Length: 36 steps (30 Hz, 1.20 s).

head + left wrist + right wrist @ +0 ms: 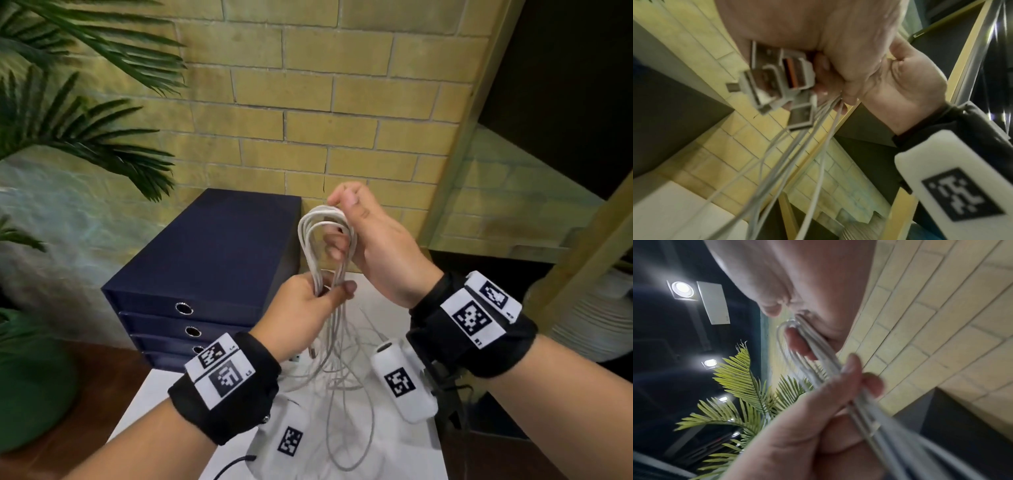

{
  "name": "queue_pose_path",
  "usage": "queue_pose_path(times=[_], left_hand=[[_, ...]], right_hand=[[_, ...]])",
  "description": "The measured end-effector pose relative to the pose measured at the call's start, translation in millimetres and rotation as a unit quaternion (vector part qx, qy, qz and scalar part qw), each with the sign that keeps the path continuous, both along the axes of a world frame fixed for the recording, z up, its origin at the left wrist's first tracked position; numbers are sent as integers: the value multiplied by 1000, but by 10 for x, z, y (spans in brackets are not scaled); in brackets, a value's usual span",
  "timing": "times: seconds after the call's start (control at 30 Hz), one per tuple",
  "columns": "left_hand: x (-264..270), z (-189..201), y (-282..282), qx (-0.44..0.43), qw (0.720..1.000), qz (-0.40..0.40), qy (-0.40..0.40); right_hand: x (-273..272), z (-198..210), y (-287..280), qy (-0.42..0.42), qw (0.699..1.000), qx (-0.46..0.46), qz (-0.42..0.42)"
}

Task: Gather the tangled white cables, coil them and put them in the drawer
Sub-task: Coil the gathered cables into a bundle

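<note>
Several white cables [310,240] are gathered into long loops in the air above the white table [154,404]. My right hand [342,212] pinches the top of the loops between thumb and fingers. Below it, my left hand [329,291] grips the bundle lower down, and the loose ends trail onto the table. In the left wrist view, grey USB plugs [789,76] stick out beside my left palm [797,24], and strands [797,154] hang from it. The right wrist view shows the cables [818,353] running between both hands. The navy drawer unit [205,260] stands behind them with all its drawers closed.
A palm plant [68,137] in a green pot [27,394] stands to the left. A yellow brick wall [342,102] is close behind the drawer unit. A white ribbed vase [599,318] sits at the right behind a wooden post. A black cable [233,462] lies at the table's near edge.
</note>
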<state>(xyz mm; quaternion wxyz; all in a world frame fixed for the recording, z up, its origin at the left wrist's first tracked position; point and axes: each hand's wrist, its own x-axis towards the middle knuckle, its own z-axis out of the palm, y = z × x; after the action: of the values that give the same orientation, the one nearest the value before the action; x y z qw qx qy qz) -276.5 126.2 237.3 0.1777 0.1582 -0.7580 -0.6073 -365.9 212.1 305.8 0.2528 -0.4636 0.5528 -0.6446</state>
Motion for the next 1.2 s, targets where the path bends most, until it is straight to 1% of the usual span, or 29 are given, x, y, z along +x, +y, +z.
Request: queue_pose_path(times=[0.07,0.1,0.13,0.2,0.27,0.3,0.37,0.4,0.47,0.5,0.53,0.57,0.6,0.63,0.67,0.7,0.73,0.77,0.83,0.87,0.9,0.93,0.97,1.0,1.07,1.13,1.17,1.2], left_hand=[[14,45,-58,24,1000,6,0],[23,60,-94,42,999,6,8],[32,83,-125,56,998,4,18],[49,130,-175,67,997,-8,35],[59,184,-210,67,996,-19,52],[67,224,-229,66,996,-16,65],[78,307,-293,74,993,-1,88],[90,353,-334,82,992,9,99],[121,404,-408,91,989,26,112],[137,404,-429,88,989,32,112],[149,384,-435,82,990,37,109],[162,359,-423,77,991,39,105],[169,330,-410,75,991,39,101],[171,310,-397,76,991,39,98],[171,303,-390,77,991,40,100],[172,309,-388,76,991,41,102],[176,322,-393,76,990,43,108],[182,346,-397,77,989,45,117],[199,405,-405,75,986,50,142],[209,439,-409,73,984,53,156],[223,484,-425,70,981,58,172],[236,536,-457,68,977,67,189],[258,595,-506,68,973,80,206],[283,652,-572,68,968,95,221],[342,743,-714,60,961,124,240],[378,775,-786,49,961,128,240],[379,767,-783,43,963,124,235],[367,755,-760,36,966,121,227]], right_hand=[[-102,-105,20,88,995,39,-35],[-154,-194,36,106,991,73,-33],[-180,-282,54,108,988,109,-13],[-163,-449,67,98,978,177,56],[-133,-659,59,102,966,214,106],[-127,-778,39,115,961,223,115],[-160,-977,15,165,950,255,70],[-224,-1070,29,188,942,276,30],[-373,-1194,66,230,920,317,-34],[-459,-1224,83,267,901,338,-51],[-551,-1242,86,330,867,369,-60],[-643,-1252,81,402,815,411,-69],[-718,-1245,58,457,762,453,-80],[-788,-1224,24,476,725,490,-90],[-854,-1184,-3,473,710,511,-98],[-902,-1109,-30,462,706,526,-105],[-953,-1024,-52,448,710,529,-122],[-1001,-927,-62,432,723,516,-156],[-1128,-792,-64,418,751,450,-242],[-1146,-744,-54,426,763,403,-273],[-1145,-733,-38,438,768,364,-292],[-1130,-760,-16,446,767,351,-299],[-1104,-807,21,444,766,359,-294],[-1093,-882,80,427,766,387,-284],[-1143,-1100,219,367,773,446,-264],[-1252,-1321,338,301,791,461,-268],[-1293,-1407,353,254,809,451,-278],[-1323,-1467,346,191,837,426,-285]])
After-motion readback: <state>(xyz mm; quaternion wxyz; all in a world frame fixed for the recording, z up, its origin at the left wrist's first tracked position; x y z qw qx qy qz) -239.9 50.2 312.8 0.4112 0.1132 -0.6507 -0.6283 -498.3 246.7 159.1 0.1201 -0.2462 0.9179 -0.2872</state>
